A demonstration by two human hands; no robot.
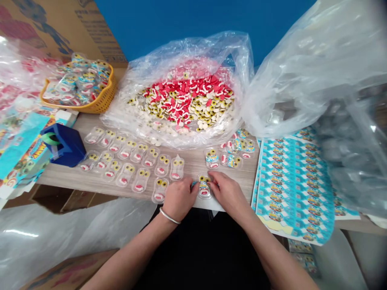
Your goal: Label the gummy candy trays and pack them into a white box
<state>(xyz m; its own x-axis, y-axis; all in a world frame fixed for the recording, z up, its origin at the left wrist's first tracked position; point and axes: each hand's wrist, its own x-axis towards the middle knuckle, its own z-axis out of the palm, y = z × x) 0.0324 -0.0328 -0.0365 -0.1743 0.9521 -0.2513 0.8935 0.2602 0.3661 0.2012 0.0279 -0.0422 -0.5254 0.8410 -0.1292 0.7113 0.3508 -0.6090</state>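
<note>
A small clear blister pack (204, 192) with two yellow eye pieces, a red-and-white mouth piece and a blue printed label (203, 184) lies near the table's front edge, between my hands. My left hand (180, 196) is closed at its left side, thumb and forefinger pinching the label's blue end. From the right, my right hand (227, 192) curls its fingers and thumb against the pack's edge. Left of my hands, several filled packs (140, 180) without labels lie in rows. Labelled packs (234, 160) sit in a loose group beyond my right hand.
Behind the packs, an open clear bag (184, 139) holds loose eye and mouth pieces. Printed label sheets (284, 189) lie right, below a large plastic bag (290, 72). A blue tape dispenser (68, 147) and a yellow basket (102, 101) of labelled packs stand left.
</note>
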